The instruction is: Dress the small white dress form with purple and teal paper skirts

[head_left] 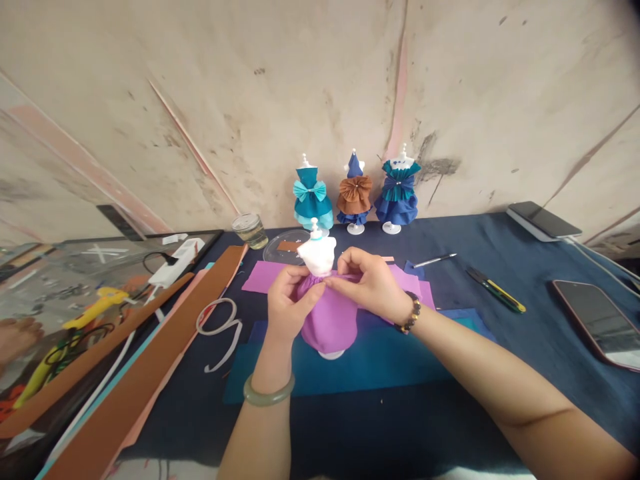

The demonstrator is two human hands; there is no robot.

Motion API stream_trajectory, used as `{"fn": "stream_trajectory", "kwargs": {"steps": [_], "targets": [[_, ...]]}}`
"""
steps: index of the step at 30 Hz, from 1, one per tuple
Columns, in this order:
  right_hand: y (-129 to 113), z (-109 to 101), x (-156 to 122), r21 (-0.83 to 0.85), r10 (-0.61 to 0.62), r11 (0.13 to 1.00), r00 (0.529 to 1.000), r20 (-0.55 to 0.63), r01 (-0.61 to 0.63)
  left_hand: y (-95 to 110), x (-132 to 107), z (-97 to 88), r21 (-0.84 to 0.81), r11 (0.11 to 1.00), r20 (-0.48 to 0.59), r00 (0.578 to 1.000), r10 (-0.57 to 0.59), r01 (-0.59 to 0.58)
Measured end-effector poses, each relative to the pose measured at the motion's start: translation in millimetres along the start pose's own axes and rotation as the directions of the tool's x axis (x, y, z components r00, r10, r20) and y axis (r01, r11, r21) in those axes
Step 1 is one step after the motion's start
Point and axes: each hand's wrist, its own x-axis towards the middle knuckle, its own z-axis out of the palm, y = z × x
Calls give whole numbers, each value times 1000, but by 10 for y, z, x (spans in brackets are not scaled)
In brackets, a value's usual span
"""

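Note:
A small white dress form stands upright in front of me on a round white base. Around its waist hangs a gathered purple skirt. My left hand grips the skirt's gathered top edge at the left of the waist, thumb in front and fingers partly behind. At the right of the waist, my right hand pinches the same purple edge between thumb and fingertips. Under the form lie a teal sheet and several purple pieces.
Three dressed mini forms stand along the wall. Right: a pen, a utility knife and a phone. Left: a coiled white strip, brown strips, a yellow glue gun, a power strip and a glass.

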Motion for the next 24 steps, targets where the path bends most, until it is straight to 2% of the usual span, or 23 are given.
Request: {"fn": "stream_trajectory", "kwargs": {"steps": [6,9,12,15,20,24], "targets": [[-72,-98,24,86,7,996,991,136,-19,-10,12,3,-29,999,-29,999,-21,20],[-105,-151,27,23,17,1000,985,173,-21,2,13,7,-39,998,-30,999,-44,42],[-118,-174,18,-40,-33,998,978,208,42,23,14,12,-45,997,-18,998,-61,60],[-129,-170,8,-19,-106,993,963,246,114,41,19,17,-45,997,-17,998,-61,60],[-127,-135,-3,-47,-135,988,968,209,148,28,19,15,-34,999,-26,999,-30,29],[-96,-96,-16,-79,-76,993,989,127,87,6,6,14,-10,1000,-39,999,-16,16]]}}
